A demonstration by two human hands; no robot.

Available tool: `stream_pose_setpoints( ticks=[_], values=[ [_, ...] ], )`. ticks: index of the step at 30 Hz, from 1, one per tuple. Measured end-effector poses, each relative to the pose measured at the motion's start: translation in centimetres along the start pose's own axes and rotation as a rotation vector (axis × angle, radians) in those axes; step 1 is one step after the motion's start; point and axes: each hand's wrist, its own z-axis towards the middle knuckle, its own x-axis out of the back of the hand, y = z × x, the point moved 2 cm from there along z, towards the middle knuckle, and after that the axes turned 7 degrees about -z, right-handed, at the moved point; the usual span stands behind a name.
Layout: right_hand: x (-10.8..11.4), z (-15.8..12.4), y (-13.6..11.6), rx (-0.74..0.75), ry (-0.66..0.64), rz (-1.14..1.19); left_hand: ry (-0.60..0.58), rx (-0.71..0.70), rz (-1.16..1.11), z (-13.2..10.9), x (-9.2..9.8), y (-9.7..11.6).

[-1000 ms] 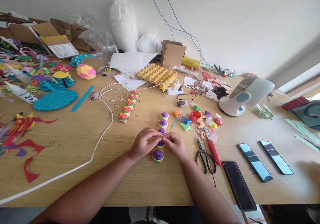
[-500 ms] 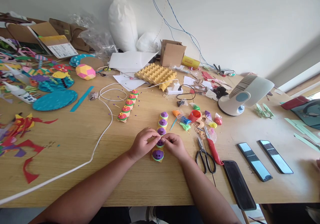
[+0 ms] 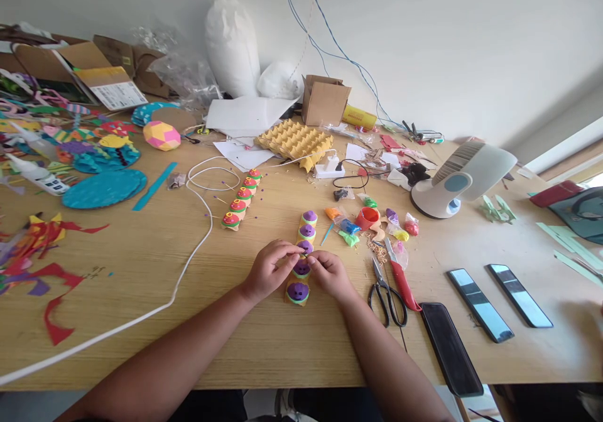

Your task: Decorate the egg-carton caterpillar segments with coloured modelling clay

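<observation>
A strip of egg-carton cups topped with purple clay (image 3: 298, 292) lies in front of me, with yellow and green bands and small black dots on the cups. Over its middle cups, my left hand (image 3: 269, 270) and my right hand (image 3: 330, 274) meet fingertip to fingertip. Both are closed in a pinch, around a tiny dark bit too small to name. My fingers partly cover the cups below. To the left stands a second strip with red and green clay tops (image 3: 238, 207), yellow rings on it and thin pins beside it.
Scissors (image 3: 387, 296), a red-handled knife (image 3: 402, 284) and several phones (image 3: 451, 346) lie to my right. Bagged clay (image 3: 349, 226) surrounds a red cup (image 3: 366, 218). A yellow egg tray (image 3: 294, 142), a fan (image 3: 455, 180) and a white cable (image 3: 174, 287) are farther out.
My fingertips have parted slightly and a small dark bit now shows between them. Both arms stay in nearly the same place; the strips have not moved.
</observation>
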Motion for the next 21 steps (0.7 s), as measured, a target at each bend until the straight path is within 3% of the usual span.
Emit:
stream_pose_setpoints(
  ticks=[10,21],
  values=[
    [-0.13,-0.05,-0.14,-0.010,-0.097,0.062,-0.018,-0.083,-0.001,0.06,-0.19,-0.07],
    [-0.10,-0.08,0.08,-0.025,-0.060,0.110,0.006,-0.095,0.002,0.18,-0.18,0.18]
  ],
)
